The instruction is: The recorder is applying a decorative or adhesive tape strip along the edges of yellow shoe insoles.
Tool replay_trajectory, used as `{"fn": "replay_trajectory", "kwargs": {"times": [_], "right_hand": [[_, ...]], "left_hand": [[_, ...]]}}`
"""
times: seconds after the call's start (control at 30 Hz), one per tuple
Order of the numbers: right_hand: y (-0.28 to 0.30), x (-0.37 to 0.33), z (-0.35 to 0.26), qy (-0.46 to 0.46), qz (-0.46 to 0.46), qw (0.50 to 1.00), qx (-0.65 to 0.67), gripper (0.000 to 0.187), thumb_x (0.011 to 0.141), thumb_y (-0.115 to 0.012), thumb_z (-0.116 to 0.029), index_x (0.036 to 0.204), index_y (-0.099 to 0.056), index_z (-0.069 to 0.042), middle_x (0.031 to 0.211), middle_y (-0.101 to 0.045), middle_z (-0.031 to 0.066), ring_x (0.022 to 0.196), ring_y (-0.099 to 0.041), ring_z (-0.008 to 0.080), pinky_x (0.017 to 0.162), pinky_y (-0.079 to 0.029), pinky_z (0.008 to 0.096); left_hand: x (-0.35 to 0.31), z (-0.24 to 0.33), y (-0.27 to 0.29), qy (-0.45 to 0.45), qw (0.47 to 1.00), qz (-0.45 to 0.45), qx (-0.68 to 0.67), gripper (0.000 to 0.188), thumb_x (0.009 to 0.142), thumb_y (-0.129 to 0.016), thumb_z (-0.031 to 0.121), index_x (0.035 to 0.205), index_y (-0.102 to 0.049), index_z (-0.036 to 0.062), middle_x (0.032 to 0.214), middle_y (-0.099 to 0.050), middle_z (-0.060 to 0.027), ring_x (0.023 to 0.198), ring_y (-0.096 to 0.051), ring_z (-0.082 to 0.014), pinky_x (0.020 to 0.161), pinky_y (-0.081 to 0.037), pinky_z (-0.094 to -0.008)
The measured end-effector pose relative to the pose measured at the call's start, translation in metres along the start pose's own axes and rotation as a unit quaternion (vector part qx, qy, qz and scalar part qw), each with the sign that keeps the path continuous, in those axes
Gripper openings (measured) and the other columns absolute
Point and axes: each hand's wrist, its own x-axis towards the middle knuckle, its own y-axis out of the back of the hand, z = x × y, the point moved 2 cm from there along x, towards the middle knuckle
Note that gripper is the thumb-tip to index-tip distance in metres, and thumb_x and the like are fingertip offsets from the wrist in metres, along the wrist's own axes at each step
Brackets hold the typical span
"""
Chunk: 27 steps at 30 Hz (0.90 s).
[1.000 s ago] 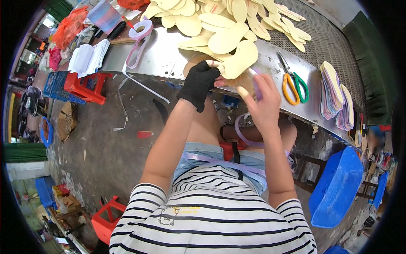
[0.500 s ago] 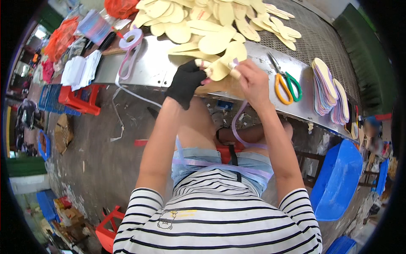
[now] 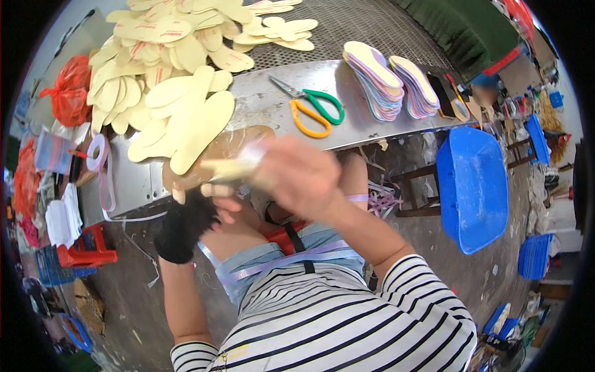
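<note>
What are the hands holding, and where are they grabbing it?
A pale yellow insole, blurred by motion. The right hand grips one end; the black-gloved left hand is at the other end. The exact finger hold cannot be told.

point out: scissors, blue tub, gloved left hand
scissors (image 3: 313, 106), head view, on the crossing of the orange and green handles.
blue tub (image 3: 474, 180), head view, on its inner wall.
left hand (image 3: 183, 224), head view, on the back of the black glove.

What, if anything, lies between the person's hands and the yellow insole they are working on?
Nothing visible does. The gloved left hand and bare right hand both already grip the yellow insole, held at the metal table edge; motion blur hides finer detail.
</note>
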Motion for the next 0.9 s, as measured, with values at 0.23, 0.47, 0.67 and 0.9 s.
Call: {"fn": "replay_trajectory", "kwargs": {"times": [0.23,0.47,0.67,0.9], "right_hand": [[-0.023,-0.032,-0.015,-0.145,-0.12,0.948,0.256,0.019,0.077,-0.065,-0.008,0.094,-0.064,-0.001,0.083,-0.06,0.0065,0.072,-0.058,0.0181,0.059,-0.047,0.0246],[-0.029,-0.045,0.0,-0.526,-0.046,0.687,0.5,0.022,0.09,-0.055,-0.012,0.109,-0.059,-0.002,0.081,-0.063,0.0016,0.058,-0.051,0.0024,0.049,-0.04,0.0164],[-0.026,-0.038,0.003,-0.54,-0.1,0.723,0.42,0.015,0.088,-0.057,-0.012,0.1,-0.06,-0.003,0.081,-0.064,0.0019,0.067,-0.058,0.0061,0.058,-0.046,0.0199],[-0.02,-0.004,-0.013,-0.476,-0.108,0.781,0.39,0.014,0.089,-0.057,-0.008,0.1,-0.058,0.0,0.081,-0.064,0.0037,0.067,-0.058,0.004,0.054,-0.044,0.016]], "left_hand": [[0.013,-0.027,0.036,-0.194,0.934,0.298,-0.026,0.033,0.089,-0.054,0.016,0.118,-0.051,-0.0002,0.107,-0.059,-0.0095,0.094,-0.058,-0.0169,0.081,-0.048,-0.0307],[0.015,-0.032,-0.002,-0.287,0.886,0.357,0.072,0.034,0.082,-0.063,0.005,0.115,-0.055,0.0012,0.107,-0.059,-0.005,0.093,-0.055,-0.0123,0.079,-0.046,-0.0268],[0.01,-0.028,-0.024,-0.337,0.853,0.397,0.04,0.023,0.082,-0.062,0.005,0.104,-0.061,-0.0011,0.098,-0.063,-0.0039,0.089,-0.057,-0.0123,0.076,-0.047,-0.0276],[0.007,-0.021,-0.048,-0.344,0.882,0.32,-0.038,0.029,0.08,-0.066,0.003,0.108,-0.06,0.0021,0.098,-0.064,-0.0029,0.089,-0.058,-0.0096,0.077,-0.047,-0.0255]]}}
